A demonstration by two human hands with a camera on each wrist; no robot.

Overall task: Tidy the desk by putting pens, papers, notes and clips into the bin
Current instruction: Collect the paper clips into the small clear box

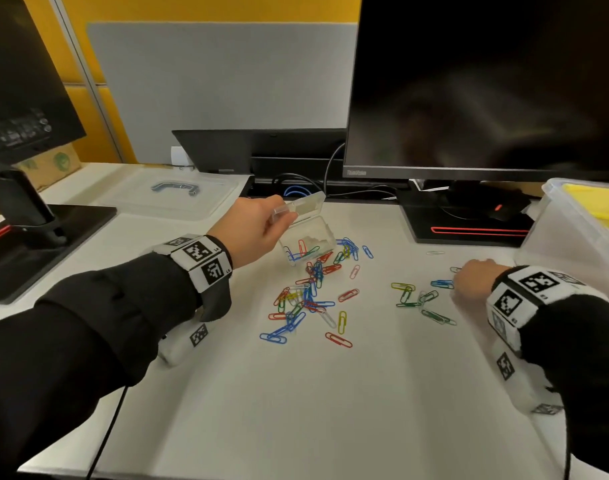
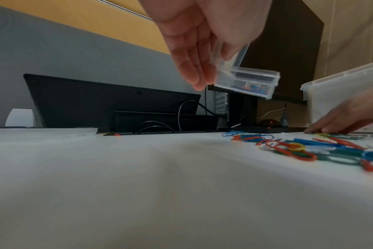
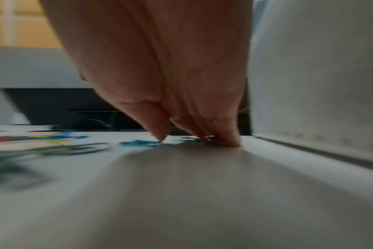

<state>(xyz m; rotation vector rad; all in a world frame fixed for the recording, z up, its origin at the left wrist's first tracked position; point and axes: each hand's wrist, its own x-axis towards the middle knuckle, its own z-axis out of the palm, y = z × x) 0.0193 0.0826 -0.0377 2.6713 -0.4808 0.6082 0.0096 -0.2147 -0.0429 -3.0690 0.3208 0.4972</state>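
Coloured paper clips [image 1: 306, 296] lie scattered over the white desk, with a smaller group [image 1: 421, 299] further right. My left hand [image 1: 258, 226] holds a small clear plastic clip box [image 1: 308, 237] by its open lid, tilted above the desk, with a few clips inside; the box [image 2: 247, 84] also shows in the left wrist view, hanging off the surface. My right hand [image 1: 473, 282] is down on the desk, its fingertips [image 3: 224, 141] pressing on clips beside a blue clip [image 3: 140, 143]. The translucent bin [image 1: 580, 223] stands at the right edge with yellow paper in it.
A black monitor [image 1: 486, 84] and its base [image 1: 469, 226] stand behind the clips. The bin's clear lid [image 1: 171, 195] lies at back left. A second monitor stand [image 1: 29, 216] is at left. Cables [image 1: 296, 188] run in a slot behind the desk.
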